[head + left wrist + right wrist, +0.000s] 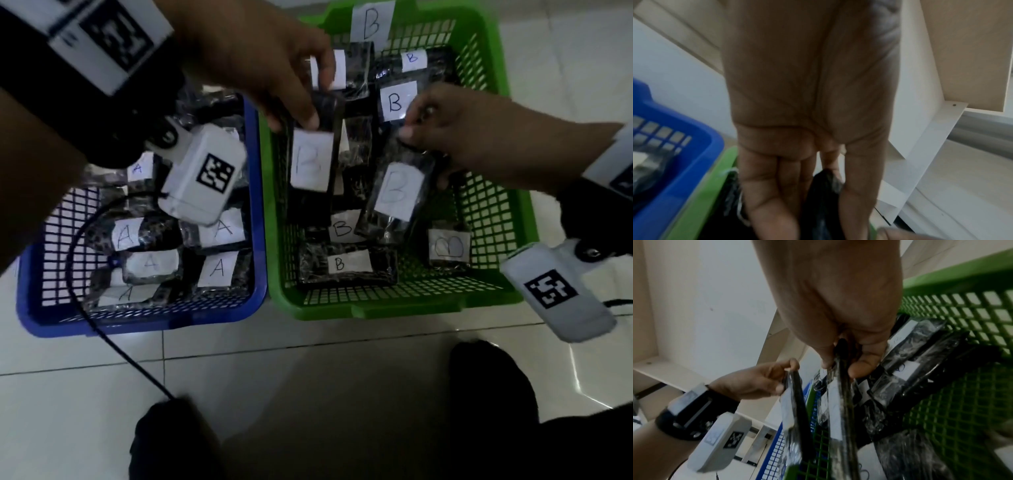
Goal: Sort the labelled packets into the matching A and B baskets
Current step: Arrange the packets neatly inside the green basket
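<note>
While both hands hang over the green basket [493,219], each pinches the top edge of a dark packet with a white B label. The left hand [260,58] has thumb and fingers clamped on the left packet [313,161], which hangs below that grip by the basket's left wall. The right hand [479,137] is clamped on the right packet [394,195], which slants down and toward the left packet from its grip; the two packets are near each other but apart. Under and around both grips, more B packets [346,265] lie on the basket floor, and a paper B tag [371,24] stands on the far rim beyond the left hand. Just left of the left grip sits the blue basket [253,192], touching the green one and holding A packets [219,269]. Both baskets rest on a tiled floor [308,377].
</note>
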`<control>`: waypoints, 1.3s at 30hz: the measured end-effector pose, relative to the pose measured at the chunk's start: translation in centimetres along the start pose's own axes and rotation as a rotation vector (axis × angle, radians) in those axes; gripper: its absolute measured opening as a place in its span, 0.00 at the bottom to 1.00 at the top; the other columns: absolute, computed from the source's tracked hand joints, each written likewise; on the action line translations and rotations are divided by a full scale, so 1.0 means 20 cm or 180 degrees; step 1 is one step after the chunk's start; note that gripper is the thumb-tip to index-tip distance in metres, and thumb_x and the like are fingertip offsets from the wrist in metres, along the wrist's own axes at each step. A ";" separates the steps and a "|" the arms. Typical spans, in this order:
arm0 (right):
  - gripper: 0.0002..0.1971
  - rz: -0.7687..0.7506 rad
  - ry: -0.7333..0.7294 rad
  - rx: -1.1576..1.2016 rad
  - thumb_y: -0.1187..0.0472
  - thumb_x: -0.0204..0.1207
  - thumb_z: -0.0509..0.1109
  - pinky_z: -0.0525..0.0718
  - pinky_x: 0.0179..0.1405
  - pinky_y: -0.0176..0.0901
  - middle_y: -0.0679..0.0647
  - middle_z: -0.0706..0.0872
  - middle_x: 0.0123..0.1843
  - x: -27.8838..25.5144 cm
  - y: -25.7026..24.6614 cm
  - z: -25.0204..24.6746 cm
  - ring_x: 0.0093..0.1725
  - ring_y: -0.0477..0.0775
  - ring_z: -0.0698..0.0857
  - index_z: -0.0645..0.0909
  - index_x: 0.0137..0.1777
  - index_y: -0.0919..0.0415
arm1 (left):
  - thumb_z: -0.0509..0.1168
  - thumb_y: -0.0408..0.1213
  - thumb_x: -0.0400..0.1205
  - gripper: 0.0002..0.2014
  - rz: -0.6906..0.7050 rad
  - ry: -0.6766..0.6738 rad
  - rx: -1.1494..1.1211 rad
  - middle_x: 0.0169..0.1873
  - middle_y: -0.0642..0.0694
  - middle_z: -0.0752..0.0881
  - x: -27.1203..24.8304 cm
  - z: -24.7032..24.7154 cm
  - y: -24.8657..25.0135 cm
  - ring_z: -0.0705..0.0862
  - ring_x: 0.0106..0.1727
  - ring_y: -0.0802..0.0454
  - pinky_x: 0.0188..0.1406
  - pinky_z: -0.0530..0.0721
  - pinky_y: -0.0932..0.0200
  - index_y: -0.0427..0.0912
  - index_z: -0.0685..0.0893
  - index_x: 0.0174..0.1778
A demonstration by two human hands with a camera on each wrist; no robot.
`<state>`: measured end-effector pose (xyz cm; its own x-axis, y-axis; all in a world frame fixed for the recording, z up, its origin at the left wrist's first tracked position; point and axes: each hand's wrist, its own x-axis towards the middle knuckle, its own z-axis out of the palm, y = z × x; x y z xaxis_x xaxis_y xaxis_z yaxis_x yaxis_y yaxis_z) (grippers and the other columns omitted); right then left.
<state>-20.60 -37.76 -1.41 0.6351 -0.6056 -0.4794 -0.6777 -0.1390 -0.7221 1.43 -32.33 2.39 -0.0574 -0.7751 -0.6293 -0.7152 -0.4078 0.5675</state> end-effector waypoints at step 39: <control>0.09 -0.0213 0.1005 -0.1343 0.60 0.77 0.70 0.70 0.45 0.37 0.54 0.86 0.51 -0.02 0.23 -0.22 0.45 0.50 0.80 0.84 0.56 0.53 | 0.63 0.47 0.82 0.26 0.1131 -0.0578 0.1724 0.67 0.41 0.76 0.30 0.83 0.24 0.75 0.65 0.46 0.57 0.74 0.57 0.40 0.69 0.74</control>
<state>-25.58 -41.61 -2.33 0.5836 -0.7821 -0.2186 -0.7710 -0.4492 -0.4514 -13.91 -30.98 -7.56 -0.4362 -0.7046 -0.5597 -0.8770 0.1935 0.4399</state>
